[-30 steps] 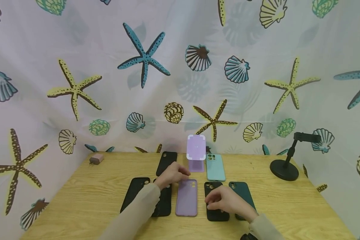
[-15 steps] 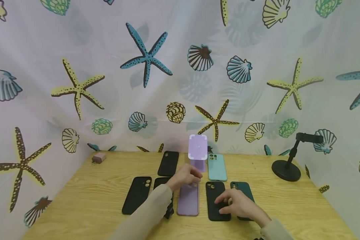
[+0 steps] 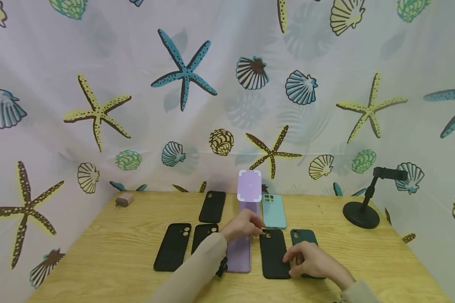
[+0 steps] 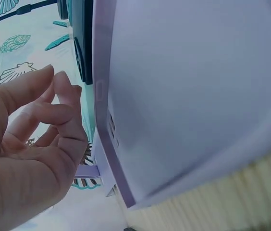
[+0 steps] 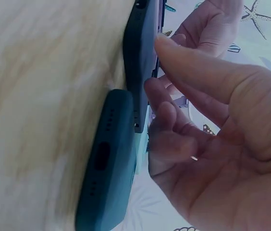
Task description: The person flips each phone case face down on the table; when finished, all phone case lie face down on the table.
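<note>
My left hand (image 3: 244, 225) hovers over the top end of a purple phone case (image 3: 239, 256), fingers loosely bent. In the left wrist view the thumb comes near the fingertips of this hand (image 4: 39, 125), with nothing held between them. To the right lies a black phone case (image 3: 274, 254). My right hand (image 3: 312, 261) is above the gap between it and a dark teal phone case (image 3: 302, 236), fingers loosely curved and holding nothing. The right wrist view shows the fingertips near the black case (image 5: 140, 62); whether they touch it I cannot tell.
Two more black cases (image 3: 172, 247) (image 3: 206, 231) lie left of the purple one. Behind are another black case (image 3: 212, 207), a light blue case (image 3: 274, 210) and a purple stand (image 3: 249, 186). A black stand (image 3: 361, 214) is at right, a small pink block (image 3: 124, 199) at left.
Both hands have shifted to the right: the left from the purple case's upper left to its upper right, the right from over the black case toward the teal one. The cases lie where they were.
</note>
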{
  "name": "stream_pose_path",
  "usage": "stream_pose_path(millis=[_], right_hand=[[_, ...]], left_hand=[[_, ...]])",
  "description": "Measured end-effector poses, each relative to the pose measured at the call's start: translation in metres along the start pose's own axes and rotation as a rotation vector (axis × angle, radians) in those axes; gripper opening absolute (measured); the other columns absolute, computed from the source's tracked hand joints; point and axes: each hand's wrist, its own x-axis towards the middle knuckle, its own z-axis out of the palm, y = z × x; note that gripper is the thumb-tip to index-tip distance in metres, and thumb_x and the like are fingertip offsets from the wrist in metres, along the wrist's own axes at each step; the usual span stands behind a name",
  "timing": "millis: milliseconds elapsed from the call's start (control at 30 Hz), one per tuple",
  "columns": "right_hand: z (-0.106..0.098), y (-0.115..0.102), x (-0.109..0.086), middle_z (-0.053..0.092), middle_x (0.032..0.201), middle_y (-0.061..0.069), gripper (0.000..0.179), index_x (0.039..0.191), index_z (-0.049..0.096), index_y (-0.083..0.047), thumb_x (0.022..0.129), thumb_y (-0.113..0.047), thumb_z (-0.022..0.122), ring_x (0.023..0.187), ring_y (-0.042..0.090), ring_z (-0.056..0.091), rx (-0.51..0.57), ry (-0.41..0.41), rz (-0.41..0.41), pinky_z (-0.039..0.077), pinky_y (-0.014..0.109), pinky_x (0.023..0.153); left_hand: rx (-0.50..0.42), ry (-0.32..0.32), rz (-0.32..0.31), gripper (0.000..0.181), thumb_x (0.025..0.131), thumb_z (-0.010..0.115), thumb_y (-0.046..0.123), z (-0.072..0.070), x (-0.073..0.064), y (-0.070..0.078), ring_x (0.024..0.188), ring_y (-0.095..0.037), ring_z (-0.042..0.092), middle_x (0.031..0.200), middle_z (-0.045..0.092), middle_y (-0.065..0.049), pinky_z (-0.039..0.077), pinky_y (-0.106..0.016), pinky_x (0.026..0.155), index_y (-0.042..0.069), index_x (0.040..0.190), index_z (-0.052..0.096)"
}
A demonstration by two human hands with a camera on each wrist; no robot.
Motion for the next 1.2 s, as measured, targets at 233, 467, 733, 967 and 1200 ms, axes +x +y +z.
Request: stream_pose_path(millis=[233, 467, 733, 967, 1200], right_hand=[[0.001, 0.001, -0.001, 0.069, 0.087, 0.0, 0.027, 0.101, 0.073, -0.011, 0.076, -0.012, 0.082, 0.066, 0.01, 0.049, -0.06, -0.004, -0.025, 0.041, 0.024, 0.059], [0.003, 0.004, 0.0, 0.065, 0.089, -0.001, 0.028, 0.099, 0.071, -0.014, 0.075, -0.017, 0.085, 0.072, 0.013, 0.051, -0.089, -0.002, -0.023, 0.041, 0.026, 0.062], [0.008, 0.005, 0.002, 0.064, 0.091, -0.002, 0.032, 0.095, 0.067, -0.015, 0.071, -0.019, 0.088, 0.082, 0.015, 0.054, -0.104, 0.026, -0.011, 0.043, 0.028, 0.069], [0.009, 0.004, 0.002, 0.064, 0.09, -0.003, 0.032, 0.094, 0.068, -0.016, 0.07, -0.02, 0.088, 0.083, 0.015, 0.055, -0.109, 0.037, 0.025, 0.044, 0.03, 0.071], [0.01, 0.006, 0.004, 0.064, 0.091, -0.003, 0.031, 0.093, 0.068, -0.017, 0.07, -0.019, 0.088, 0.083, 0.016, 0.054, -0.109, 0.039, 0.044, 0.043, 0.03, 0.07]], left_hand=[[0.024, 0.0, -0.026, 0.02, 0.084, 0.071, -0.002, 0.008, 0.004, 0.0, 0.076, -0.013, 0.059, 0.098, 0.073, -0.011, 0.051, -0.026, 0.065, -0.002, 0.104, 0.073], [-0.029, -0.033, -0.057, 0.016, 0.085, 0.067, -0.006, 0.01, 0.003, 0.002, 0.066, -0.014, 0.064, 0.086, 0.07, -0.009, 0.052, -0.025, 0.058, -0.005, 0.1, 0.072], [-0.052, -0.042, -0.084, 0.013, 0.086, 0.064, -0.008, 0.012, 0.007, -0.002, 0.057, -0.013, 0.057, 0.077, 0.067, -0.011, 0.047, -0.022, 0.05, -0.007, 0.097, 0.07], [-0.067, -0.031, -0.1, 0.014, 0.086, 0.062, -0.01, 0.01, 0.007, 0.0, 0.056, -0.014, 0.055, 0.074, 0.064, -0.01, 0.047, -0.024, 0.051, -0.009, 0.097, 0.07], [-0.071, 0.003, -0.056, 0.015, 0.084, 0.063, -0.011, 0.008, 0.008, -0.002, 0.058, -0.014, 0.053, 0.085, 0.068, -0.012, 0.047, -0.025, 0.052, -0.009, 0.095, 0.072]])
